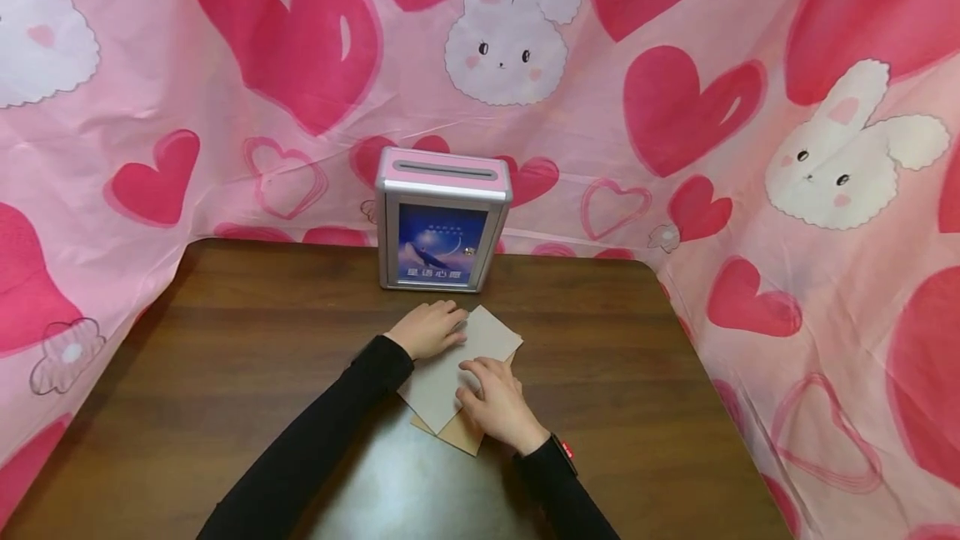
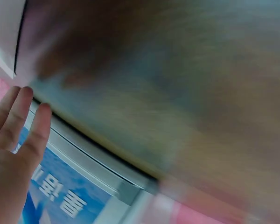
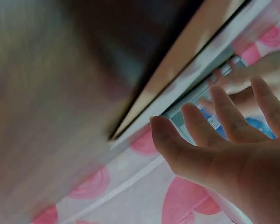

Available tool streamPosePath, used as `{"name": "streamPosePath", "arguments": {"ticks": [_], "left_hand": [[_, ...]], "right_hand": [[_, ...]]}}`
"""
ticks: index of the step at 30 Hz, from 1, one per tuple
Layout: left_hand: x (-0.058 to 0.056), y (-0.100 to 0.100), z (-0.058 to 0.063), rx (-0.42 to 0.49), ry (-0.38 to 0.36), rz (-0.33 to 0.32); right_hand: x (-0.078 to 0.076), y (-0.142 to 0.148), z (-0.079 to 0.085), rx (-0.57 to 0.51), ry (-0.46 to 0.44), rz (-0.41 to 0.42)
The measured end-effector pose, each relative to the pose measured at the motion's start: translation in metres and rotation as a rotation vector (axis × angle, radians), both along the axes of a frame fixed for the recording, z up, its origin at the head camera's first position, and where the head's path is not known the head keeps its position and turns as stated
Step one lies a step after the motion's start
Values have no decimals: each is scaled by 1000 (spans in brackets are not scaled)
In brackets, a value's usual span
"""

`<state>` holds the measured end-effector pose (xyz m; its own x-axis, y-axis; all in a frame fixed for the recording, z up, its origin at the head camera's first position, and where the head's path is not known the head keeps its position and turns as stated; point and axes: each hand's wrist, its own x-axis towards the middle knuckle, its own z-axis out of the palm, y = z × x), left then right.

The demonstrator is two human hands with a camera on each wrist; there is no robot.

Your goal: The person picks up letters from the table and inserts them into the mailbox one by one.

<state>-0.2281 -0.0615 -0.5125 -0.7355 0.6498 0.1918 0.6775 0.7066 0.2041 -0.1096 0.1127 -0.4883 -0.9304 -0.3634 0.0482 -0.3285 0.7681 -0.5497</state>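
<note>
A pale grey-white sheet of paper (image 1: 438, 394) lies slantwise on the table, partly covering a tan, kraft-coloured paper (image 1: 461, 433) whose near end sticks out from under it. My left hand (image 1: 429, 330) is at the sheet's upper left edge, fingertips over the paper. At the right edge is my right hand (image 1: 498, 407), with its fingers loosely bent above the sheet. In the left wrist view the left fingers (image 2: 35, 135) are spread and grip nothing. The right wrist view shows the right fingers (image 3: 224, 116) extended and apart beside the papers' edges.
A silver-framed box (image 1: 442, 240) with a pink slotted top, a small lock and a blue whale picture stands behind the papers. The brown wooden table (image 1: 622, 407) ends against a pink cloth (image 1: 592, 132) with hearts and rabbits, hung behind and at both sides.
</note>
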Motion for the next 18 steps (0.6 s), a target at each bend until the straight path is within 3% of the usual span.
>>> {"name": "streamPosePath", "arguments": {"ticks": [10, 18], "left_hand": [[-20, 37, 5, -102, -171, 168], [-22, 52, 18, -101, -307, 254]], "right_hand": [[19, 2, -4, -50, -11, 1], [23, 4, -3, -80, -23, -31]]}}
